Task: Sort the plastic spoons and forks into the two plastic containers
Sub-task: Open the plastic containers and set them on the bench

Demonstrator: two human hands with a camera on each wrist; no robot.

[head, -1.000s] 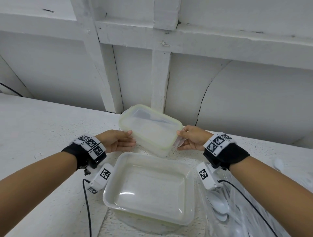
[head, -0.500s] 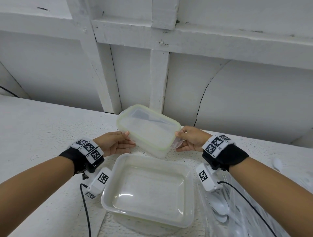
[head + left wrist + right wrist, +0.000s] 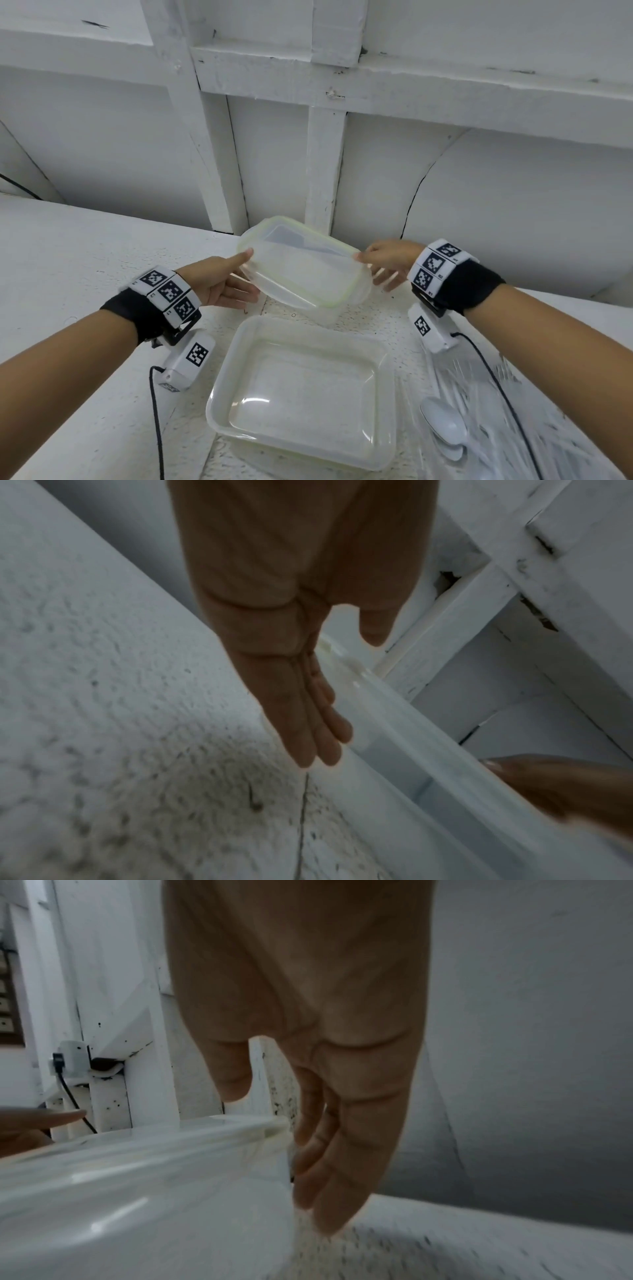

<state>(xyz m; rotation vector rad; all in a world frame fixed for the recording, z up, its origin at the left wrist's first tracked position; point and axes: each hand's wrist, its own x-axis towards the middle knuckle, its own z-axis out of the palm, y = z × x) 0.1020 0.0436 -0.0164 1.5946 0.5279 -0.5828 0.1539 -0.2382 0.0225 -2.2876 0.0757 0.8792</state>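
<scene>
The lidded container [image 3: 301, 270], clear with a pale green rim, is tilted above the white table [image 3: 68, 260], its far edge raised toward the white wall [image 3: 513, 205]; the left hand [image 3: 219, 281] meets its left end with fingers straight and together, thumb tip on the rim; the right hand [image 3: 390, 263] meets the right end the same way, fingers extended, thumb on the top edge; neither hand curls round it. Just in front, the open container [image 3: 301, 394] sits on the table, its far rim near the lifted one's lower edge. To its right, near the table's edge, lie the plastic spoons [image 3: 445, 428] and forks [image 3: 479, 377] in clear wrap; bare table lies to the left.
</scene>
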